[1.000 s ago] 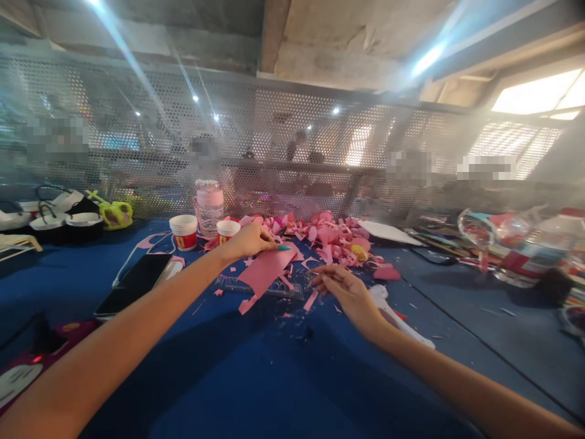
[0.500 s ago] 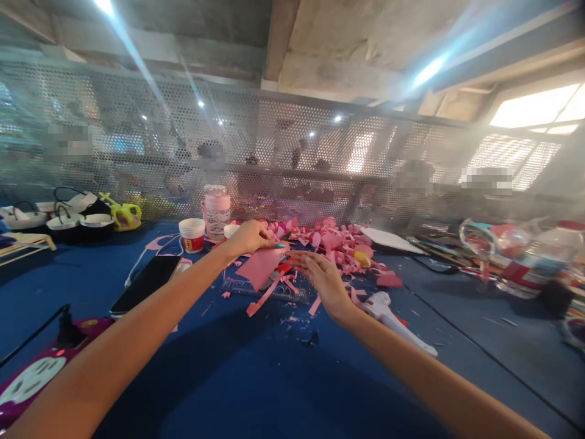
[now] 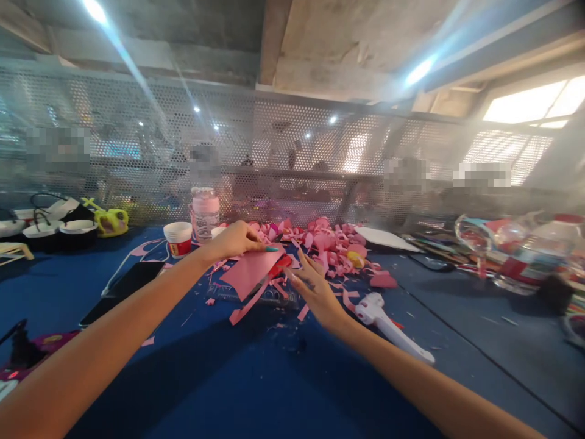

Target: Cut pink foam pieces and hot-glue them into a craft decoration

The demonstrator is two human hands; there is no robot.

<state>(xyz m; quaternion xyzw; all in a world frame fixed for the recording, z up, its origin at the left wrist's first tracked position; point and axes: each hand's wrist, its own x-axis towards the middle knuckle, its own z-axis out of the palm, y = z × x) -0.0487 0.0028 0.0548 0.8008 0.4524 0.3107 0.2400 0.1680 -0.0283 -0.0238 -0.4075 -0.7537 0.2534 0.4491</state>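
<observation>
Blue tabletop [image 3: 247, 390]: smooth-looking, the arms' shadows across its near side; its near edge is out of view

Purple power strip [image 3: 48, 344]: toward the near left corner, partly hidden by the left forearm

White handled tool [image 3: 397, 335]: right of the middle, its handle slanting toward the near right corner

Right hand [image 3: 317, 296]: fingers loosely spread, their tips at the red grips; whether they grasp or merely touch, I cannot tell

Red-handled scissors [image 3: 282, 263]: just left of the right fingertips and nearer to that hand; the long axis slants from the grips down toward the near left corner, the grey blade beside and partly under the paper

Left hand [image 3: 237, 239]: pinching the pink sheet [image 3: 249, 271] along its far end; a teal tip shows there, nail or tool unclear

Pink sheet: tilted, its free end toward the near left corner, above a clear ruler-like strip [image 3: 283, 297]

Smartphone [image 3: 121, 286]: near the left edge, beyond the left forearm

Pink scraps [image 3: 322, 241]: heaped along the far edge, with a red-and-white paper cup [image 3: 178, 244] and a pink-topped bottle [image 3: 205, 213] to their left

Room: a perforated metal screen [image 3: 292, 134] behind the far edge, a concrete-looking ceiling [image 3: 333, 42], a bright window [image 3: 534, 100] at right
</observation>
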